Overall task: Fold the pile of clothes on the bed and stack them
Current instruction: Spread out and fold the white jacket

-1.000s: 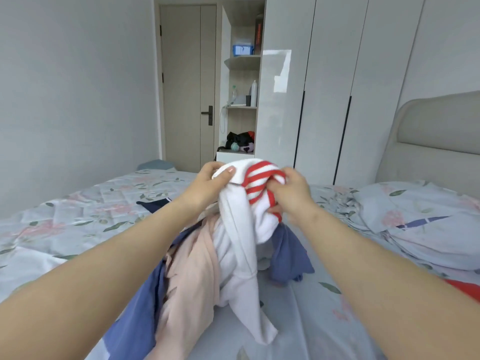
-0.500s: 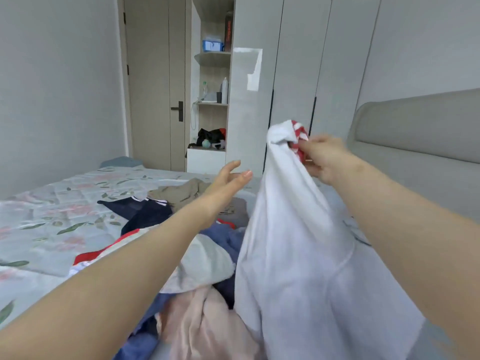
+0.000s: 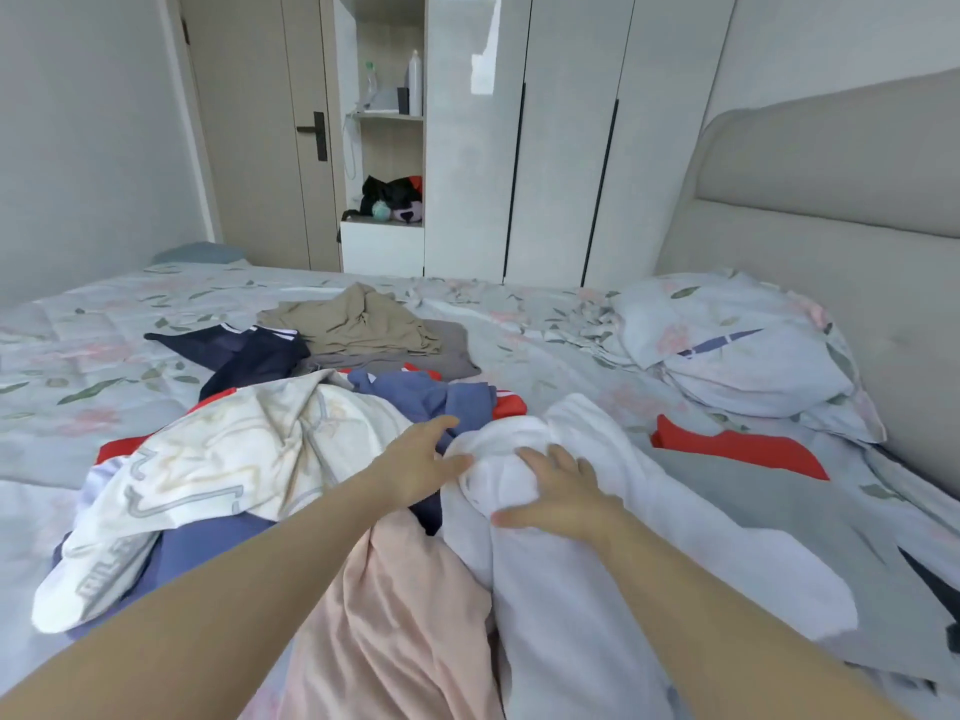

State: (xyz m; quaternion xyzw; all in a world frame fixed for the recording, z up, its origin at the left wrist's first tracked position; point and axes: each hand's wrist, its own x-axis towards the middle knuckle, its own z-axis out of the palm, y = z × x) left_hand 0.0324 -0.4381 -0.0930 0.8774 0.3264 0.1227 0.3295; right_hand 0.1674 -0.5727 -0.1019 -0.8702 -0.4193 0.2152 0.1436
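The white garment lies crumpled on the bed at the near right of the clothes pile, its upper end bunched into a rounded lump and the rest trailing toward the camera. Both hands are on that lump. The right hand lies flat on top of it, fingers straight and spread, pressing the cloth and gripping nothing. The left hand rests against the lump's left edge with fingers extended and thumb raised; its fingertips touch the white fabric, and it holds nothing either.

Just left of the white garment, under the left forearm, a pale pink garment runs toward the camera. Beyond the hands a blue garment is heaped, with red cloth showing at its edges. A cream printed garment spreads over the pile's left side. Farther back lie a navy garment with white stripes, a khaki garment and, partly beneath it, a grey garment.

To the right, apart from the pile, a red garment lies flat on the floral cover, and a pillow leans near the padded headboard. Behind the bed stand a glossy wardrobe, an open shelf niche holding a white bottle, and a closed door.
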